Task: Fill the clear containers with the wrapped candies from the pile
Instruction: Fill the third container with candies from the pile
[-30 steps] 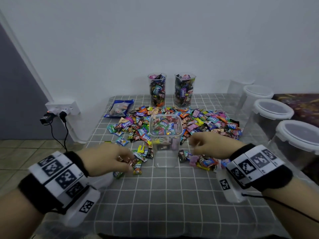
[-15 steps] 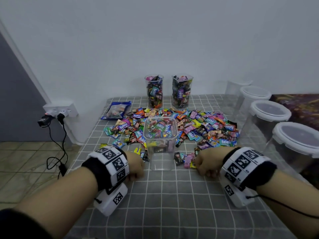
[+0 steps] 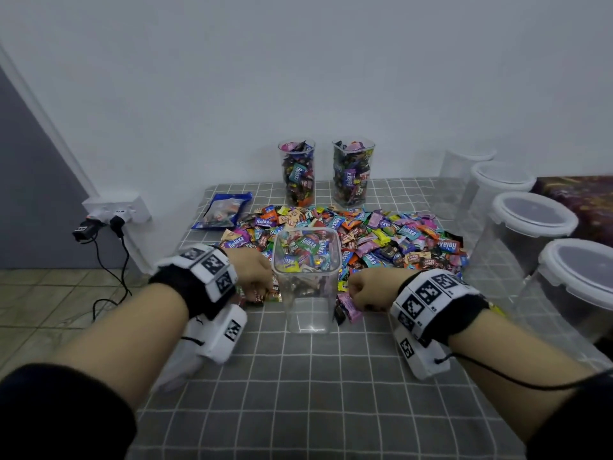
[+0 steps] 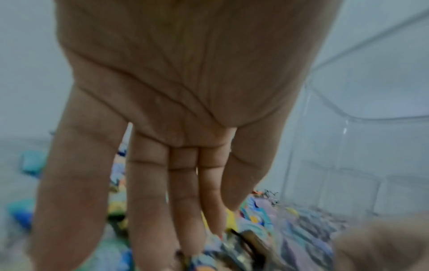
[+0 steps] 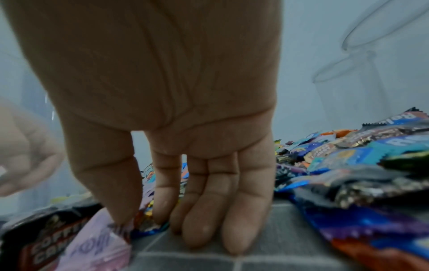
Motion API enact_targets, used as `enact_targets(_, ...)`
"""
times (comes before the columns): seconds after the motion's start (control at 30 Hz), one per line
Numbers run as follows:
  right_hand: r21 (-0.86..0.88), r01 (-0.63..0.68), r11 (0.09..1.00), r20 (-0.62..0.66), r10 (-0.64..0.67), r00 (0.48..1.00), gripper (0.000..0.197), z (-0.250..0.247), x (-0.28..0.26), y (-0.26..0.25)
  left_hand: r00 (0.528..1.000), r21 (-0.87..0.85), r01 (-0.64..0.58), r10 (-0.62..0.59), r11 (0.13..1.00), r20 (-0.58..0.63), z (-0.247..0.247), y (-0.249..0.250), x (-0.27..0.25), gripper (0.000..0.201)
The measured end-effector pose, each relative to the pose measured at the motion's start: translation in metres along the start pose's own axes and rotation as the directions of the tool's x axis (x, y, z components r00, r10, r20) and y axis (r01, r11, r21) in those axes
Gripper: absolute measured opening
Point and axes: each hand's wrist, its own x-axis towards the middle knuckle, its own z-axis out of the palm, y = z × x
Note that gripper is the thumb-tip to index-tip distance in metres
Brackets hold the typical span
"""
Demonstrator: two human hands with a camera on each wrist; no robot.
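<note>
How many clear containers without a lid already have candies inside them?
2. Both stand at the back of the table by the wall: the left tall container and the right tall container. The near square container looks empty.

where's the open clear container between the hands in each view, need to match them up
Head: the clear container stands centre frame, between the left hand and the right hand.
Left wrist: its see-through wall fills the right side, beside the fingers.
Right wrist: only a faint clear wall at the left edge; hard to be sure.
Shared landmark: the candy pile on the grey checked cloth.
</note>
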Motion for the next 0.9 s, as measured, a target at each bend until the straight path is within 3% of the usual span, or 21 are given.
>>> enact_targets(0.1, 0.005, 0.004, 1.000, -0.027, -0.004, 1.000, 0.005, 0.004, 0.001, 0.003, 0.999, 0.280, -0.011, 0.021, 0.960, -0.033, -0.019, -0.010, -0.009, 0.014)
enact_targets(0.27, -0.017, 0.001, 1.000, -0.042, -0.002, 0.999, 0.005, 0.007, 0.002, 0.002, 0.991, 0.686, 0.068, -0.127, 0.725, 0.036, -0.010, -0.029, -0.013, 0.013)
enact_targets(0.33, -0.018, 0.001, 1.000, -0.040, -0.001, 0.999, 0.005, 0.008, 0.003, 0.002, 0.981, 0.751, 0.086, -0.186, 0.654, 0.049, -0.002, -0.032, -0.010, 0.008)
enact_targets(0.47, -0.009, 0.000, 1.000, -0.041, 0.000, 0.999, 0.006, 0.007, 0.003, 0.003, 0.963, 0.803, 0.070, -0.251, 0.592, 0.101, 0.010, -0.031, -0.001, 0.018)
enact_targets(0.53, -0.007, -0.001, 1.000, -0.035, 0.001, 0.999, 0.007, 0.007, 0.003, 0.002, 0.962, 0.775, 0.045, -0.236, 0.630, 0.137, 0.012, -0.030, 0.002, 0.011)
enact_targets(0.63, -0.004, 0.002, 1.000, -0.032, -0.002, 0.999, 0.005, 0.007, 0.003, 0.002, 0.975, 0.635, -0.022, -0.124, 0.772, 0.184, 0.009, -0.030, 0.008, 0.008)
enact_targets(0.8, -0.013, -0.002, 1.000, -0.037, 0.001, 0.999, 0.004, 0.006, 0.003, 0.001, 0.988, 0.354, -0.151, 0.132, 0.923, 0.077, -0.003, -0.034, 0.014, 0.011)
enact_targets(0.9, -0.018, 0.001, 1.000, -0.041, -0.002, 0.999, 0.004, 0.007, 0.002, 0.001, 0.986, 0.207, -0.165, 0.167, 0.964, 0.007, -0.022, -0.037, 0.008, 0.019)
